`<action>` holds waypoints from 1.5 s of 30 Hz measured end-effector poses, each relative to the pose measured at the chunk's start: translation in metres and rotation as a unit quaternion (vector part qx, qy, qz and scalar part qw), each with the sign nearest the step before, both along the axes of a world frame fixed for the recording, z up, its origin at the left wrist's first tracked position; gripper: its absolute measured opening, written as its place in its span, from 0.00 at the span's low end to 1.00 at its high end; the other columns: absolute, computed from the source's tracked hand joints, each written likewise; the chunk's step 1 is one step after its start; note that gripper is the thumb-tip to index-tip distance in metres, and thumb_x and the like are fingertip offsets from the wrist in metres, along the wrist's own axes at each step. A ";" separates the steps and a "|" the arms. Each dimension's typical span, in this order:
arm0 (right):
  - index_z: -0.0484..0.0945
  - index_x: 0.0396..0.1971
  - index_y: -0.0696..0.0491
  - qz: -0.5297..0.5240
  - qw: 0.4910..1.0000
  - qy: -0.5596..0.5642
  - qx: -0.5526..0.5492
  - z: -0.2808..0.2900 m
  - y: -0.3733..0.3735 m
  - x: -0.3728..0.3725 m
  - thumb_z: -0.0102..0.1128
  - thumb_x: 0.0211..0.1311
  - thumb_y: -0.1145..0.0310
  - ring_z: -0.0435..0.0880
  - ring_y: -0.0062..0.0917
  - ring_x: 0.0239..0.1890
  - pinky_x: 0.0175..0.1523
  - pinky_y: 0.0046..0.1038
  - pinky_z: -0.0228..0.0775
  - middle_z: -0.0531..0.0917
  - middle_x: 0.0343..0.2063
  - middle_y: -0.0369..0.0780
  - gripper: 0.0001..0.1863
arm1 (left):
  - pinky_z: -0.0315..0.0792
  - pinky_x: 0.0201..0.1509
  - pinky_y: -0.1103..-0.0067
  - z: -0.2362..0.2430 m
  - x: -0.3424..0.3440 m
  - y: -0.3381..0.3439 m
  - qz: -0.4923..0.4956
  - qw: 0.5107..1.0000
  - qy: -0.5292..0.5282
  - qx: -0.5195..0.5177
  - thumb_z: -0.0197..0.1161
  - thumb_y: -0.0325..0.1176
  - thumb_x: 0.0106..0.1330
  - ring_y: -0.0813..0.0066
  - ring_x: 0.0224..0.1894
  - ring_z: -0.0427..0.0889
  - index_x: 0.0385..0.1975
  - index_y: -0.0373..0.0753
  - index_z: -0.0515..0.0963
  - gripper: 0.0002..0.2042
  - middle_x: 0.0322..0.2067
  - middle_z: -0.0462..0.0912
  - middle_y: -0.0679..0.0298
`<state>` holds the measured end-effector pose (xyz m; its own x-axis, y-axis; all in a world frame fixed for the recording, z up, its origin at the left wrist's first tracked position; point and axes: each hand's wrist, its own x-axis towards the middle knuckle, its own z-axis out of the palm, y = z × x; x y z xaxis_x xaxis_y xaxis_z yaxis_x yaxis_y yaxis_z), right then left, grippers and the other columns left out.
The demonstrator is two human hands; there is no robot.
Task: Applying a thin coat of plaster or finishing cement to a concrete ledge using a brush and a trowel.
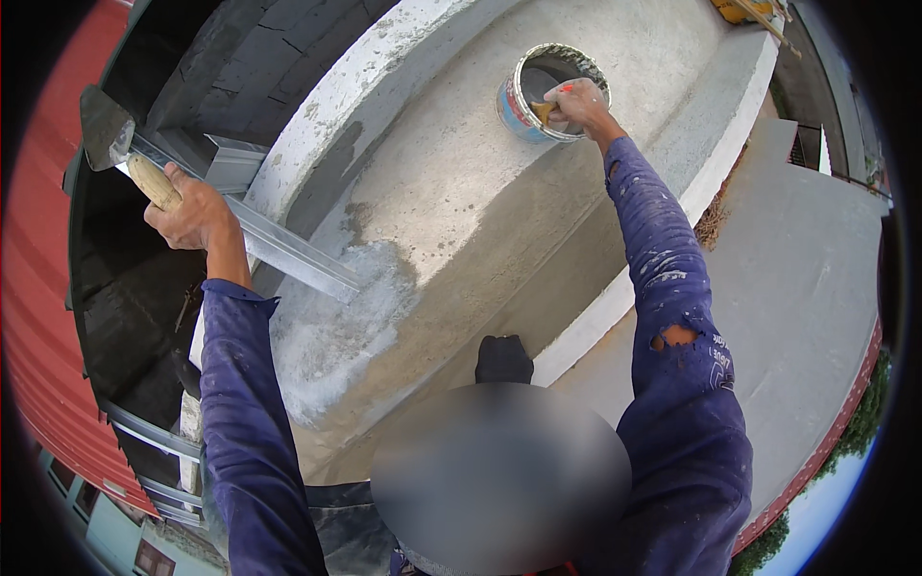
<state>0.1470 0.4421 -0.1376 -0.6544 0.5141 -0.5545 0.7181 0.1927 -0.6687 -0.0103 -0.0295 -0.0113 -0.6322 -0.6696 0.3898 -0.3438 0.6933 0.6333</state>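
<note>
- Hands first: I am seeing my left hand [192,213] curled tight around the pale wooden handle of a trowel [108,134], its grey blade pointing up and away to the left, out over the dark roofing.
- I am judging that the trowel is being held clear of the work so its blade is not dragging through the fresh patch.
- My right hand [577,102] is reaching far forward and closing on a small orange-handled tool, seemingly a brush [547,110], at the rim of the paint can [538,91].
- The paint can is standing upright on the concrete ledge [461,182], near its far end, well apart from the left hand.
- Its inside is looking grey and smeared; I cannot tell how much is sitting in it, as the hand and shadow are covering the bottom.
- A metal channel [288,254] is lying slantwise across the ledge's near left edge, just beside the left hand.
- A wet, lighter grey patch [336,317] is spreading below the channel's lower end.
</note>
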 end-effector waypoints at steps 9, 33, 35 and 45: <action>0.87 0.35 0.55 -0.017 0.977 0.089 0.191 0.021 -0.007 0.024 0.68 0.58 0.64 0.88 0.23 0.33 0.38 0.24 0.78 0.88 0.29 0.41 0.11 | 0.79 0.44 0.63 -0.003 0.002 -0.009 -0.015 1.000 0.003 -0.014 0.73 0.50 0.58 0.54 0.35 0.86 0.38 0.33 0.77 0.24 0.31 0.84 0.52; 0.77 0.41 0.63 -0.457 0.749 0.298 -0.376 -0.109 -0.264 0.016 0.66 0.59 0.84 0.85 0.32 0.43 0.51 0.27 0.85 0.81 0.42 0.46 0.11 | 0.83 0.43 0.60 0.001 0.002 0.011 0.020 0.999 -0.035 0.003 0.71 0.51 0.60 0.50 0.38 0.86 0.43 0.35 0.75 0.25 0.36 0.84 0.49; 0.76 0.42 0.63 -0.520 0.687 0.325 -0.388 -0.113 -0.249 0.006 0.65 0.60 0.84 0.85 0.34 0.44 0.53 0.28 0.85 0.80 0.44 0.47 0.12 | 0.83 0.42 0.60 0.006 0.008 0.014 0.018 0.999 -0.037 0.011 0.70 0.52 0.61 0.50 0.38 0.86 0.45 0.35 0.75 0.25 0.36 0.84 0.49; 0.74 0.44 0.60 -0.483 0.667 0.096 -0.560 -0.098 -0.401 0.077 0.62 0.63 0.81 0.86 0.36 0.44 0.54 0.31 0.84 0.79 0.47 0.48 0.11 | 0.82 0.40 0.62 -0.003 0.002 0.007 0.013 0.999 -0.040 -0.010 0.70 0.52 0.62 0.52 0.37 0.86 0.47 0.35 0.74 0.26 0.36 0.84 0.51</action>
